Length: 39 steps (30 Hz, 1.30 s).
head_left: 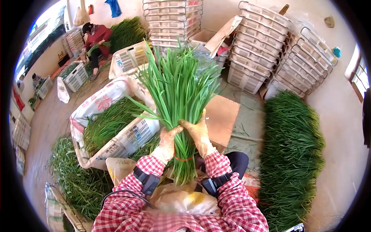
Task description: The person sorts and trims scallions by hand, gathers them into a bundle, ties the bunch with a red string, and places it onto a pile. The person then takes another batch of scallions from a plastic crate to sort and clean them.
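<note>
A thick bunch of garlic chives point(179, 89) stands upright in front of me, its leaf tips fanning out at the top. My left hand point(167, 142) wraps around the left side of the bunch, and my right hand point(198, 133) grips it from the right. Both wear pale thin gloves, and the thumbs nearly meet at the front. Below the hands a red band point(183, 158) circles the stems. The cut ends hang over my lap. Fingers behind the bunch are hidden.
A lined crate point(127, 143) of chives stands at left, above a heap of loose greens point(73, 178). Stacked chives point(290, 162) line the right side. Behind are a cardboard box point(222, 116) and stacked crates point(259, 46). Another person point(96, 38) sits at far left, handling greens.
</note>
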### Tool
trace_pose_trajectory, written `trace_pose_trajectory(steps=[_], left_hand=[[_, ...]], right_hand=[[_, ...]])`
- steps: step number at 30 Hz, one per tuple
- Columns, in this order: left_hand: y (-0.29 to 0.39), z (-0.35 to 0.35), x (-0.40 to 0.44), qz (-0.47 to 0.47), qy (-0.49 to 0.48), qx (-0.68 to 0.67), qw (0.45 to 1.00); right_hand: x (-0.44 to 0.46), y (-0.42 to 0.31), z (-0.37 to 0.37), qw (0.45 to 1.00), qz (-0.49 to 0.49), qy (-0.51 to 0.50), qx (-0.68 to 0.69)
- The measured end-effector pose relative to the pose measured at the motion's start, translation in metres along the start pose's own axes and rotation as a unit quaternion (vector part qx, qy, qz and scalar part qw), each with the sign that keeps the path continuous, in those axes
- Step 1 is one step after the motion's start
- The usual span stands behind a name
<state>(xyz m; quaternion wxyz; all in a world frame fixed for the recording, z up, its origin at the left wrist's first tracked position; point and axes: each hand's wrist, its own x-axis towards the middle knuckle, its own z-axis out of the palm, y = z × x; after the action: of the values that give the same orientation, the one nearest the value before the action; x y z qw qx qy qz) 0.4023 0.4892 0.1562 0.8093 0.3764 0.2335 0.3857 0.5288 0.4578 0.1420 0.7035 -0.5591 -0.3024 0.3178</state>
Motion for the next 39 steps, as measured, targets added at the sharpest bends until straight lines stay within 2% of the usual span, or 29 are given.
trace_pose_trajectory(steps=[2, 3, 6, 10, 13, 14, 15, 16, 17, 18, 19, 20, 21, 22, 23, 24, 26, 27, 28, 29, 30, 31, 32, 33, 34, 35, 37, 38, 39], left_hand=[[-0.006, -0.01, -0.007, 0.047, 0.035, -0.004, 0.998], [-0.007, -0.015, -0.005, 0.031, 0.024, -0.041, 0.998], [0.002, -0.02, -0.014, 0.016, 0.061, -0.047, 0.997], [0.007, -0.025, -0.012, -0.023, 0.024, -0.076, 0.997], [-0.011, -0.046, 0.002, 0.007, 0.071, -0.023, 0.997], [-0.026, -0.058, 0.014, 0.024, 0.079, 0.007, 0.997], [-0.05, -0.101, 0.026, 0.19, 0.023, 0.268, 0.944], [-0.043, -0.111, 0.022, 0.28, -0.006, 0.492, 0.824], [-0.027, -0.105, 0.013, 0.266, -0.019, 0.531, 0.804], [-0.011, -0.098, 0.016, 0.255, -0.041, 0.567, 0.782], [-0.006, -0.094, 0.037, 0.074, -0.15, 0.284, 0.944], [-0.001, -0.089, 0.058, -0.13, -0.133, -0.024, 0.982], [0.016, -0.072, 0.056, -0.232, -0.133, -0.127, 0.955], [0.025, -0.043, 0.048, -0.258, -0.132, -0.086, 0.953], [0.017, -0.048, 0.068, -0.264, -0.132, -0.063, 0.953], [0.01, -0.055, 0.097, -0.263, -0.125, -0.039, 0.956], [0.02, -0.02, 0.111, -0.261, -0.233, 0.004, 0.937], [0.032, 0.03, 0.089, -0.256, -0.173, 0.015, 0.951], [0.035, 0.033, 0.104, -0.232, -0.307, 0.015, 0.923], [0.037, 0.036, 0.119, -0.197, -0.432, 0.006, 0.88], [0.046, 0.039, 0.131, -0.179, -0.498, 0.053, 0.847], [0.054, 0.042, 0.142, -0.152, -0.561, 0.095, 0.808], [0.058, 0.045, 0.142, -0.085, -0.516, 0.147, 0.839], [0.062, 0.049, 0.141, -0.025, -0.462, 0.206, 0.862], [0.078, 0.054, 0.174, -0.221, -0.32, 0.274, 0.879], [0.067, 0.078, 0.15, -0.077, -0.391, 0.372, 0.838], [0.043, 0.108, 0.078, 0.22, -0.473, 0.517, 0.678], [0.04, 0.13, 0.044, 0.366, -0.466, 0.634, 0.496], [0.022, 0.137, 0.041, 0.44, -0.452, 0.678, 0.377]], right_hand=[[-0.02, -0.02, 0.008, 0.997, 0.032, 0.015, 0.072], [-0.021, -0.012, 0.008, 0.993, 0.005, 0.011, 0.116], [-0.016, 0.01, 0.009, 0.988, 0.02, 0.049, 0.144], [-0.018, 0.008, 0.004, 0.989, 0.042, 0.062, 0.13], [-0.017, 0.006, -0.003, 0.987, 0.123, 0.026, 0.102], [-0.017, 0.011, -0.009, 0.968, 0.182, -0.027, 0.168], [-0.014, 0.019, -0.021, 0.943, 0.226, -0.064, 0.234], [-0.023, 0.014, -0.039, 0.949, 0.203, -0.094, 0.221], [-0.03, 0.009, -0.059, 0.953, 0.179, -0.124, 0.208], [-0.053, -0.006, -0.065, 0.978, 0.112, -0.145, 0.101], [-0.06, -0.006, -0.063, 0.978, 0.144, -0.151, -0.013], [-0.068, -0.007, -0.062, 0.962, 0.176, -0.165, -0.125], [-0.075, -0.021, -0.052, 0.931, 0.175, -0.225, -0.229], [-0.09, -0.023, -0.037, 0.961, 0.095, -0.249, -0.078], [-0.099, -0.002, -0.02, 0.986, 0.022, -0.143, 0.08], [-0.091, -0.007, -0.018, 0.991, 0.095, -0.09, 0.0], [-0.081, -0.01, -0.008, 0.997, 0.024, -0.05, 0.054], [-0.077, -0.026, -0.017, 0.992, 0.106, -0.025, 0.059], [-0.076, -0.036, -0.028, 0.98, 0.186, -0.003, 0.065], [-0.069, -0.035, -0.039, 0.949, 0.21, -0.038, 0.233], [-0.063, -0.033, -0.049, 0.888, 0.224, -0.075, 0.395], [-0.079, -0.057, -0.066, 0.851, 0.207, -0.094, 0.473], [-0.095, -0.084, -0.085, 0.808, 0.185, -0.112, 0.548], [-0.097, -0.093, -0.107, 0.82, 0.147, -0.08, 0.547], [-0.101, -0.095, -0.126, 0.828, 0.107, -0.048, 0.549], [-0.105, -0.098, -0.144, 0.834, 0.07, -0.018, 0.547], [-0.123, -0.117, -0.169, 0.839, 0.04, -0.011, 0.542], [-0.137, -0.128, -0.176, 0.839, 0.044, -0.033, 0.541], [-0.125, -0.111, -0.189, 0.869, 0.067, 0.004, 0.49]])
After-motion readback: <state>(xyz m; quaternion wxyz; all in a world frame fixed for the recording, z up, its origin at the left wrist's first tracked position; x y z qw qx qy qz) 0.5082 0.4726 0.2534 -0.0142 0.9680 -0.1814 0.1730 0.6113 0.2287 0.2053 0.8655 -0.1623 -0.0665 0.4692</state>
